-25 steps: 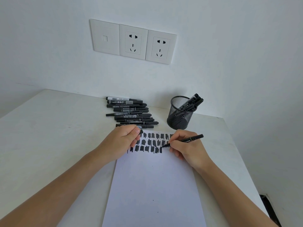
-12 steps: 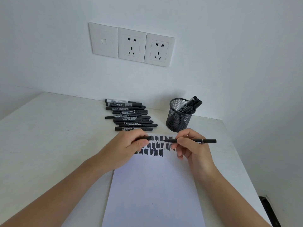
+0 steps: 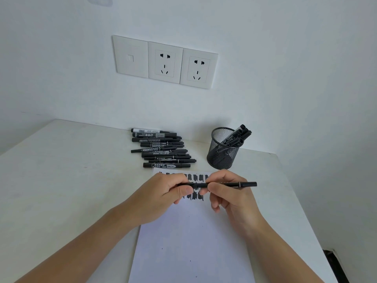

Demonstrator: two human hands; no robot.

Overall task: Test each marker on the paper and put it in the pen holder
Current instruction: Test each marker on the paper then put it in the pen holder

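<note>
On the white surface (image 3: 61, 170), loose markers (image 3: 163, 150) lie piled near the back edge. Above the paper's (image 3: 189, 242) far end, the left hand (image 3: 163, 193) pinches one end of a level marker (image 3: 244, 183). The right hand (image 3: 230, 195) pinches its middle. Toward the back right corner stands the pen holder (image 3: 222, 158), with other markers (image 3: 238, 135) inside.

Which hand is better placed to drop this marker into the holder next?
Right. The right hand holds the marker by its barrel, and the pen holder stands on that side, just beyond it. The left hand pinches only the marker's left end and would have to reach across.
</note>
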